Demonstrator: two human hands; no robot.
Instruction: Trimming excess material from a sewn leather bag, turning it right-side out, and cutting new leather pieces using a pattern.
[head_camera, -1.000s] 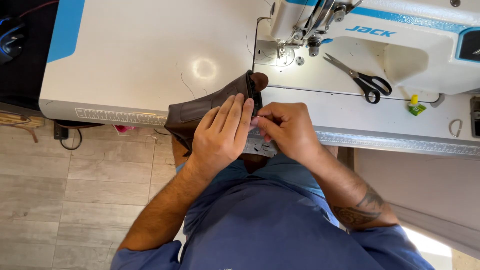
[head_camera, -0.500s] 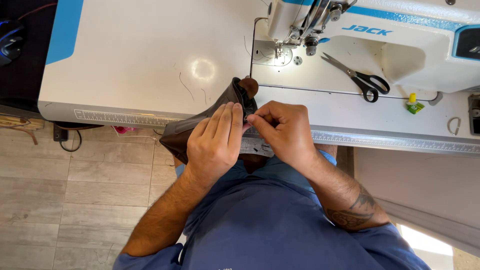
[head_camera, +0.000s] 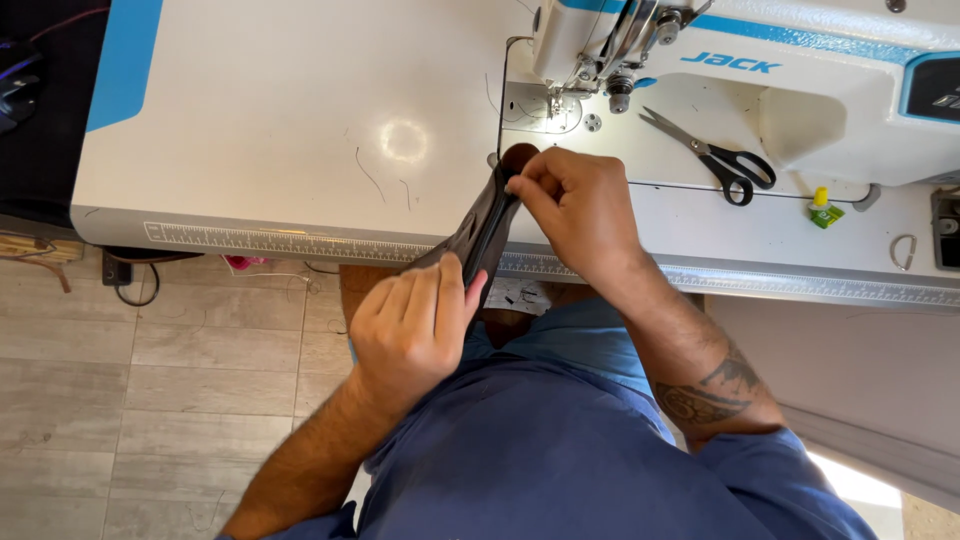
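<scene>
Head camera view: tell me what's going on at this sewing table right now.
A person seated at a white sewing table holds a folded piece of dark brown material stretched between both hands. The right hand pinches its far end, close to the sewing machine, and the left hand grips the near end at the table's front edge. The piece is not under the needle. Black-handled scissors lie untouched on the machine bed.

Bright, even light; a round glare spot sits on the white desk (head_camera: 405, 140), sunlight burns out the floor (head_camera: 850, 485) at near right, edges bow slightly, focus stays sharp throughout
</scene>
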